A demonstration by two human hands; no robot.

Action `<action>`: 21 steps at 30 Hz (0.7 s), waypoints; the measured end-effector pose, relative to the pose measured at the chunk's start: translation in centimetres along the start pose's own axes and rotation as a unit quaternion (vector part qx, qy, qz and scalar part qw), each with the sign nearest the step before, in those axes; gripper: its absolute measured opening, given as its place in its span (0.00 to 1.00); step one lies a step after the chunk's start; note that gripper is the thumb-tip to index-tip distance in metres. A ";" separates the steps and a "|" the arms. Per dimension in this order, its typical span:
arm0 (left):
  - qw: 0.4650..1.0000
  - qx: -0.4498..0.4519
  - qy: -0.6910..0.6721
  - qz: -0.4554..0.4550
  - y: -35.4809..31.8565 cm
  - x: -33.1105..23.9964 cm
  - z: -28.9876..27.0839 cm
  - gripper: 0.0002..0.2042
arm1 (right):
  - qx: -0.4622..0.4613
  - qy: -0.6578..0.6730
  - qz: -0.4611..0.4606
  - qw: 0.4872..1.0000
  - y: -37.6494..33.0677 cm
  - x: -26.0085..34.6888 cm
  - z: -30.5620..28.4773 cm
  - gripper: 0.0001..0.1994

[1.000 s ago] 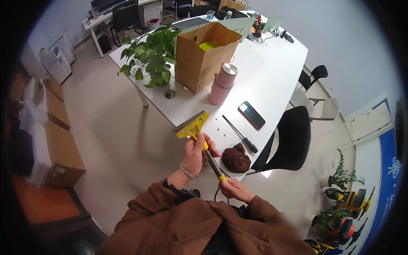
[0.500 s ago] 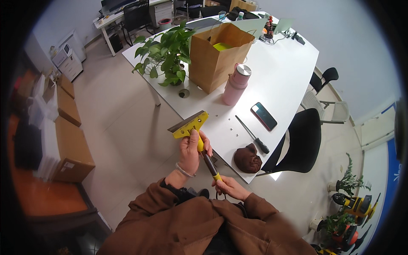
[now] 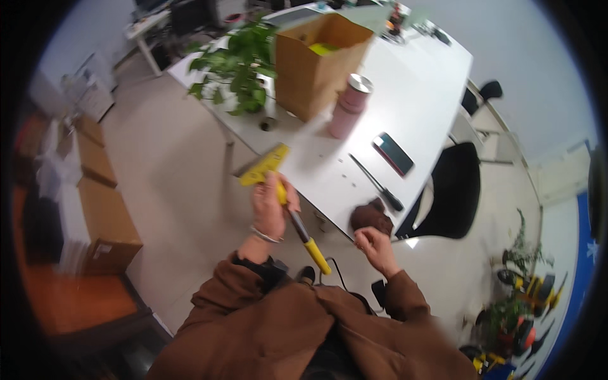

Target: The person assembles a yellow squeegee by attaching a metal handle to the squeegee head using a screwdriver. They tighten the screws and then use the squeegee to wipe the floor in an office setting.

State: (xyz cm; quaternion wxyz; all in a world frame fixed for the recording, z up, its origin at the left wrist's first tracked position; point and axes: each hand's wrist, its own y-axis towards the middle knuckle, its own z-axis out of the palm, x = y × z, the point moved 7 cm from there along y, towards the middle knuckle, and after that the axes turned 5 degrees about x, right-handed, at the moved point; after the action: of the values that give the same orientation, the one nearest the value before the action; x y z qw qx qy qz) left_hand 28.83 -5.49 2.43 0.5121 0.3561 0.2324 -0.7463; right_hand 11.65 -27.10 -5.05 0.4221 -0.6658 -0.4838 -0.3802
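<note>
In my left hand (image 3: 270,212) is a scraper (image 3: 266,166) with a wide yellow head, a flat blade and a dark handle ending in a yellow grip. My fingers are closed around it just below the head, and the handle's lower end hangs free. My right hand (image 3: 378,248) is off the scraper, its fingers bent and smeared by motion. It is at the table's near corner, beside a rounded, wrinkled dark brown lump (image 3: 371,216) and overlapping its lower edge. Whether they touch I cannot tell.
On the white table (image 3: 421,82) are a screwdriver (image 3: 377,183), a phone (image 3: 393,153), several tiny metal pieces, a pink bottle (image 3: 349,107), a paper bag (image 3: 310,79) and a leafy plant (image 3: 237,66). A black chair (image 3: 453,190) stands at the right edge. Cardboard boxes (image 3: 107,218) are stacked at left.
My right hand has let go of the scraper's handle end and moved up and right to the brown lump. My left hand has moved slightly left with the scraper. The view has shifted and blurred.
</note>
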 end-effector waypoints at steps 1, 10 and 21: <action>1.000 -0.016 -0.014 0.003 0.3 0.0 -0.5 0.18 | -0.057 -0.038 0.029 0.997 -0.1 -0.8 -1.8 0.11; 0.953 -0.007 0.281 0.109 2.3 -2.2 -3.3 0.21 | -0.247 -0.231 0.100 0.936 -1.2 -3.3 -11.1 0.10; 0.956 0.093 0.245 -0.129 -1.9 3.4 -1.8 0.19 | -0.094 -0.117 -0.049 0.987 3.7 5.8 -2.0 0.12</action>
State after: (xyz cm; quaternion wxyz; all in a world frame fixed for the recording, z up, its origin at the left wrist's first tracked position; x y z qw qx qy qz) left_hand 26.82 -5.54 -1.36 0.3035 0.5406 0.3246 -0.7143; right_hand 16.47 -27.72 0.23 0.2789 -0.7183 -0.5235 -0.3636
